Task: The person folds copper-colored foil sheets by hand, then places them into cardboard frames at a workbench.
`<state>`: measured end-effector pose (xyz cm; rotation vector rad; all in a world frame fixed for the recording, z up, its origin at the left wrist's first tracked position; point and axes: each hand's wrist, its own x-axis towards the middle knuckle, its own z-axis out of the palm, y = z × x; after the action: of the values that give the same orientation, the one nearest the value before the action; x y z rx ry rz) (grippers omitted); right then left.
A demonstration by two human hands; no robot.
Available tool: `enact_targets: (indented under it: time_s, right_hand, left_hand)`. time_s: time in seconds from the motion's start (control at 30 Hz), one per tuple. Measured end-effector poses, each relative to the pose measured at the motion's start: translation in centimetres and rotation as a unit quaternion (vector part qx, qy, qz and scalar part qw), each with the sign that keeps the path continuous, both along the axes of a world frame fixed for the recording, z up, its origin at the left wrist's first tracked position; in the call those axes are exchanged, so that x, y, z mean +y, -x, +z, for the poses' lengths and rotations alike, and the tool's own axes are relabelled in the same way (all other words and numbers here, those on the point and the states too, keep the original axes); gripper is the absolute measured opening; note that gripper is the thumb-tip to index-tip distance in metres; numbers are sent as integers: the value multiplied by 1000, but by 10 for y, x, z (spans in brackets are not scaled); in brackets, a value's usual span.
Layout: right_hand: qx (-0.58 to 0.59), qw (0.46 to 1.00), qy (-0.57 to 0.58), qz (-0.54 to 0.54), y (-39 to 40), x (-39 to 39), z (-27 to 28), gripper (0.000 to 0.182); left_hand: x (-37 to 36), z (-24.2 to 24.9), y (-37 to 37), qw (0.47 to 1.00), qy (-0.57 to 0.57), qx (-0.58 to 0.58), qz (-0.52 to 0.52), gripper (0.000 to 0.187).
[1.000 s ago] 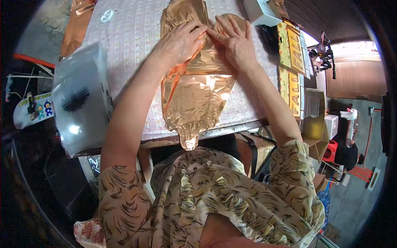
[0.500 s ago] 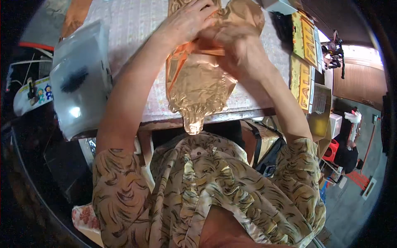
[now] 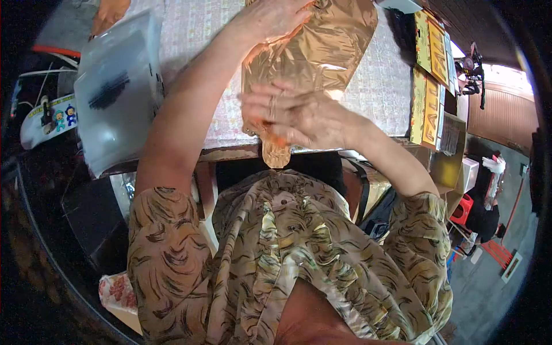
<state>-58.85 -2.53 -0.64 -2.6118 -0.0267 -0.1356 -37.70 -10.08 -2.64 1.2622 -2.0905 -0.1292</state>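
A flat, copper-gold foil balloon (image 3: 322, 54) lies on the cloth-covered table, its narrow neck (image 3: 277, 156) hanging over the near edge. My left hand (image 3: 282, 20) rests on the upper part of the foil with its fingers stretched out; the fingertips sit near the top of the view. Over the lower part, just above the neck, my right hand (image 3: 305, 118) lies palm down with fingers extended and apart, slightly blurred. It covers much of the foil's lower end.
Clear plastic bags (image 3: 118, 109) with a dark mark lie on the left of the table. Yellow packs lettered FALL (image 3: 428, 109) stand along the right edge, beside an open cardboard box (image 3: 451, 155). A red stool (image 3: 462, 210) is on the floor at right.
The foil, folded and bunched under both hands before, is now spread flatter. My right hand has come down and nearer to me, over the lower end; my left has shifted slightly up and right.
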Motion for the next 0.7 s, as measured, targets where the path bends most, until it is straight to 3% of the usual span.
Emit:
enact_targets:
  time_s: [0.17,0.2,0.23,0.27,0.3,0.37,0.5,0.57,0.63,0.7]
  right_hand:
    - [7,969,-243,45,29,7,27,44]
    - [8,972,-233,35,38,-1,30,44]
    - [-21,969,-192,-153,46,-14,33,41]
    - [-52,930,-145,-333,53,-29,34,39]
    - [-83,857,-96,-500,58,-44,35,36]
    - [102,785,105,-601,63,-86,39,45]
    - [123,723,163,-660,48,-116,19,56]
    - [80,718,104,-684,43,-127,9,56]
    - [79,724,103,-678,42,-135,6,50]
    - [16,766,81,-638,45,-139,3,43]
  left_hand:
    - [-7,-16,-4,1000,8,-4,-2,39]
    - [-10,-22,-4,1000,19,-15,8,40]
    - [-15,-27,-4,1000,28,-13,0,40]
    - [-15,-28,-5,1000,27,-10,6,40]
    - [-14,-29,-4,1000,23,-9,13,40]
    - [-15,-28,-3,998,60,3,4,36]
    - [-14,-25,-2,998,58,4,-5,35]
    - [-12,-24,-2,998,70,-2,-2,35]
    - [-10,-20,-2,999,45,-11,9,35]
    - [-9,-21,-1,999,39,-10,17,36]
